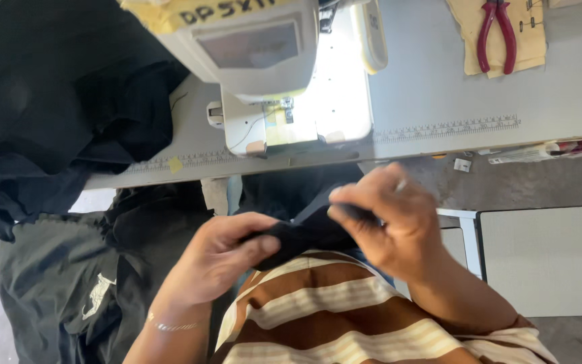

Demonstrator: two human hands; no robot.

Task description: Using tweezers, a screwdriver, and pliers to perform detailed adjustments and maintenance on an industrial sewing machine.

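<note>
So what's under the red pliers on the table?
The red pliers lie on a yellow cloth, which rests on the grey table. Whatever is beneath the cloth is covered.

Grey table [432, 87] carries sewing machine [271, 61], black cloth [48, 101], red pliers [496, 34].

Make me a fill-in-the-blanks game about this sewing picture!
1. Both hands pinch a small piece of ____ cloth.
2. The pliers have ____ handles.
3. The left hand has a thin ____ at its wrist.
4. The person's shirt has brown and cream ____.

Missing words: black; red; bracelet; stripes
</note>
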